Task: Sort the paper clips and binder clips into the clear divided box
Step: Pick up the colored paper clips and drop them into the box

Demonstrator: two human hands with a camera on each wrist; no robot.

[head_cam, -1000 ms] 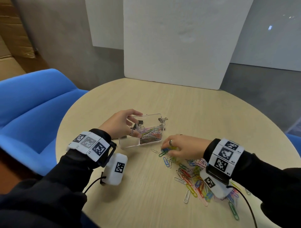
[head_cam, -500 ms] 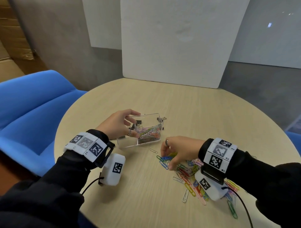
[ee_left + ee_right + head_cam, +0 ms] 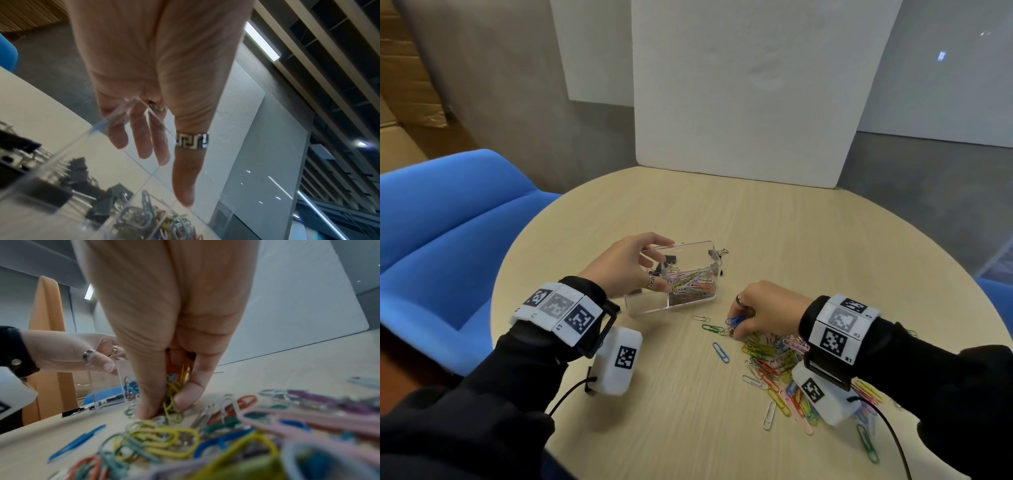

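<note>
Left hand [image 3: 625, 265] curled over the near-left end of the box [image 3: 690, 248], fingers hooked on its far rim, thumb [image 3: 185, 175] laid against the near wall; box lifted at that end, tilted, its right end low on the table [image 3: 774, 219]. Through the clear wall in the left wrist view, black binder clips [image 3: 51, 183] in the compartment nearer the fingers, coloured paper clips [image 3: 162, 224] in the one under the thumb. One more binder clip [image 3: 717, 253] outside, just beyond the box's far right corner, away from both hands. Right hand [image 3: 767, 310] knuckles-up just right of the box, fingertips [image 3: 186, 400] bunched down on the table and pinching a small bundle of clips [image 3: 174, 389], yellow and blue among them; blue loops also visible at the fingertips in the head view. Loose pile [image 3: 777, 359] spread from under that hand back along the wrist toward the sleeve [image 3: 928, 373], partly covered by the wrist camera. A few strays left of the right fingertips, between the two hands: a green clip [image 3: 713, 329], a pale clip [image 3: 701, 318], and a blue clip [image 3: 720, 352] nearer the body. White clip [image 3: 769, 415] at the near edge of the pile. Blue chair [image 3: 448, 222] beyond the left arm, white board [image 3: 750, 89] standing past the table's far edge.
</note>
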